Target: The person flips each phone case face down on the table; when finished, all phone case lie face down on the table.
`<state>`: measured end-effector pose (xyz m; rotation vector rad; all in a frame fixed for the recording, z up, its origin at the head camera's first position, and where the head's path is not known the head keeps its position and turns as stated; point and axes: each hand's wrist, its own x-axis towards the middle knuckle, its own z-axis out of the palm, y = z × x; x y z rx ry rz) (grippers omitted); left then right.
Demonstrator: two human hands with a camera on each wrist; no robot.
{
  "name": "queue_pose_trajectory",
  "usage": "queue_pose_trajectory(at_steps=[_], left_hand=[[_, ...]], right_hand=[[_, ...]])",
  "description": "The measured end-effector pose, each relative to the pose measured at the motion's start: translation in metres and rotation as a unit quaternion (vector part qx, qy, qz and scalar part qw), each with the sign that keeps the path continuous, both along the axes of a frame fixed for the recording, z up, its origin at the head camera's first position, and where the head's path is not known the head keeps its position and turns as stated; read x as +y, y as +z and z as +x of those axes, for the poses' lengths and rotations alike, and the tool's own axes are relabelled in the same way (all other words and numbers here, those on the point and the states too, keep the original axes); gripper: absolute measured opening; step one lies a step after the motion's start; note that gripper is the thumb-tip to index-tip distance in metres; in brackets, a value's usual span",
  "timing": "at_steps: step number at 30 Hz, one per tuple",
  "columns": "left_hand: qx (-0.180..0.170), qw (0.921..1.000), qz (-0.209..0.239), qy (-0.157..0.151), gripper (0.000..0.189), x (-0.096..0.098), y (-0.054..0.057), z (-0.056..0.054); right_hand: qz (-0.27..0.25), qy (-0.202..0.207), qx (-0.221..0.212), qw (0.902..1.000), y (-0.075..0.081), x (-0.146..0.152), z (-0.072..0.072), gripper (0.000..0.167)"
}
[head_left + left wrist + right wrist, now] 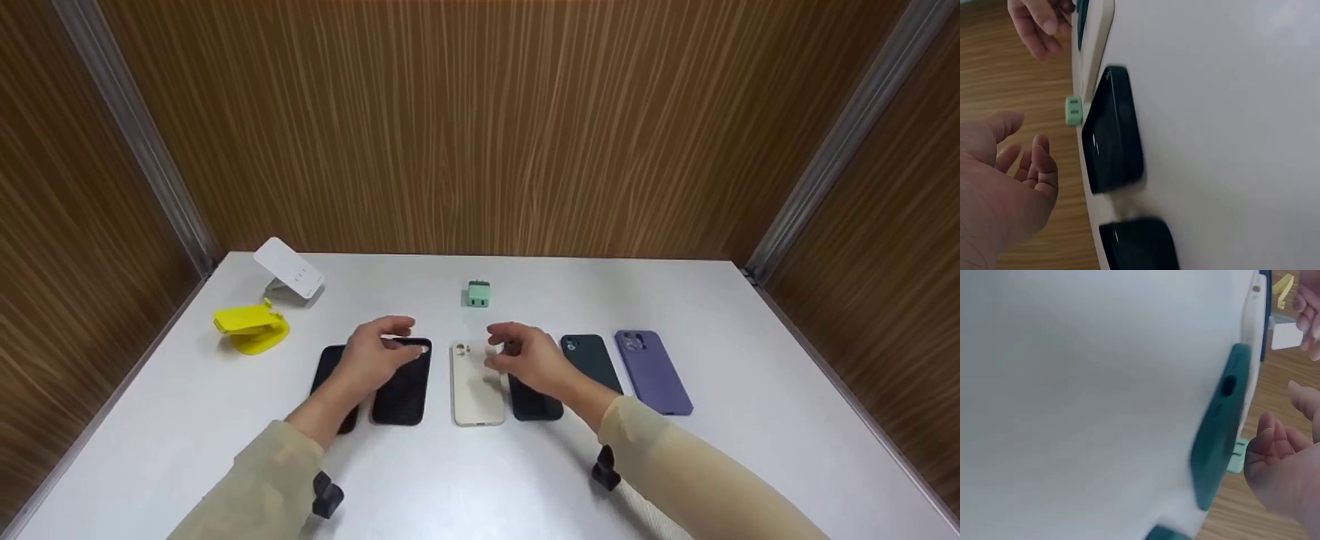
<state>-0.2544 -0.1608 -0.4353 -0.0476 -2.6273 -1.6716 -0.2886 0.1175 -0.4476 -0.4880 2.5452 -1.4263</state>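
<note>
Both hands hover above a row of phone cases on the white table, holding nothing. My left hand (pixel 367 358) has its thumb and fingers loosely bent and apart, over a black case (pixel 400 396) that lies hollow side up. Another dark case (pixel 325 370) is partly hidden under that wrist. My right hand (pixel 541 364) is just right of a cream case (pixel 477 394) and covers part of a dark case (pixel 537 407). Further right lie a dark green case (pixel 589 360) and a purple case (pixel 655 375). In the left wrist view, the left hand (pixel 1008 180) shows a gap between thumb and fingers.
A green plug adapter (pixel 478 294) stands behind the cases. At the back left are a white tilted stand (pixel 289 268) and a yellow stand (pixel 253 327). Wood-grain panels (pixel 480 127) close off the table's back and sides.
</note>
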Motion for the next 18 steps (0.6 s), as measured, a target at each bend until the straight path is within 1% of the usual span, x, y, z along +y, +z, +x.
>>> queue_pose_trajectory(at_steps=[3,7,11,14,18], left_hand=[[-0.009,0.9999,-0.011,0.005,0.048,-0.014,-0.002,0.0],[-0.024,0.9994,-0.026,0.008,0.05,-0.026,-0.008,0.0],[-0.017,0.9993,-0.034,0.006,0.049,-0.035,-0.013,-0.002],[-0.014,0.9991,-0.039,0.005,0.048,-0.041,-0.018,-0.002],[-0.026,0.9987,-0.045,0.005,0.048,-0.046,-0.023,-0.002]], right_hand=[[-0.02,0.016,-0.014,0.9996,0.004,-0.011,0.001,0.054],[-0.037,0.031,-0.023,0.9985,0.006,-0.028,0.002,0.054],[-0.033,0.039,-0.005,0.9987,0.004,-0.048,0.003,0.052],[-0.018,0.046,0.011,0.9987,0.001,-0.062,0.004,0.052],[-0.002,0.054,0.022,0.9983,-0.004,-0.076,0.004,0.051]])
